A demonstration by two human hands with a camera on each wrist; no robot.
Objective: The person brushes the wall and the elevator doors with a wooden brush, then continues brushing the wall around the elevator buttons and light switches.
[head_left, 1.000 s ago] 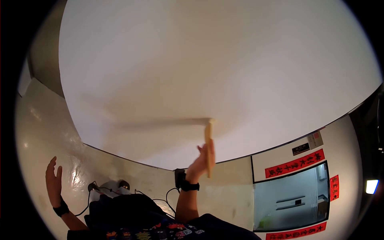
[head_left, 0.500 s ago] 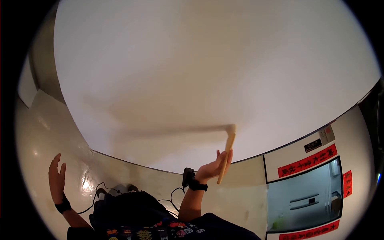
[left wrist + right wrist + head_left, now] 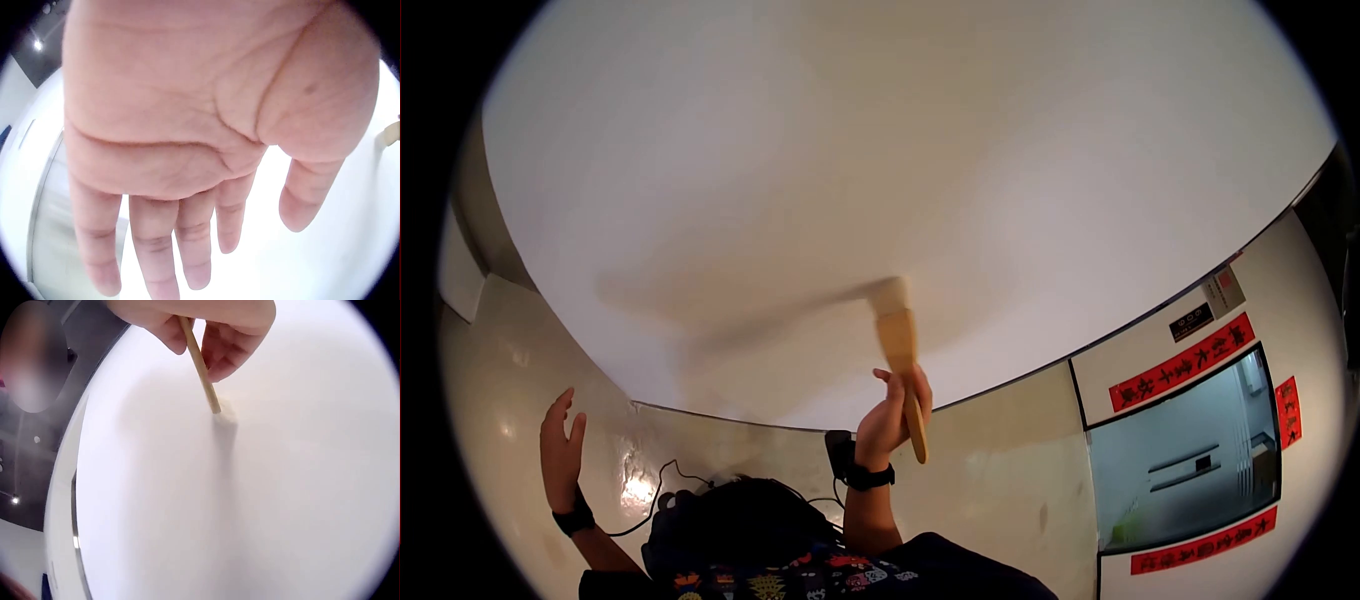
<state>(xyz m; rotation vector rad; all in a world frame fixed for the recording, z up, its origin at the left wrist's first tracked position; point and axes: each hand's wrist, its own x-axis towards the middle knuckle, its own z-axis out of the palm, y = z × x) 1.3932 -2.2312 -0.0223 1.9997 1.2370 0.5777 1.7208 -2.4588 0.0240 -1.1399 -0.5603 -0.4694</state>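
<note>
My right hand [image 3: 884,424] grips the wooden handle of a flat paintbrush [image 3: 897,340], thumb on one side and fingers on the other. The pale bristles [image 3: 887,296] point up and meet the large white wall surface [image 3: 1120,200], where the brush throws a long shadow to the left. In the right wrist view the handle [image 3: 201,370] slants down from the fingers, and the bristle tip lies against the white. At the lower left of the head view my left hand [image 3: 561,455] is raised in the air. Its palm and loosely straight fingers [image 3: 153,250] hold nothing.
A glass door or window [image 3: 1185,460] with red paper strips [image 3: 1185,360] around it lies at the right. Black wristbands [image 3: 868,476] sit on both wrists, with a black cable [image 3: 658,500] trailing near the body. Shiny pale floor [image 3: 600,430] spreads at the lower left.
The brush went right along the white surface, then came back left, and its broad face now turns toward the head camera. My left hand stays raised and empty.
</note>
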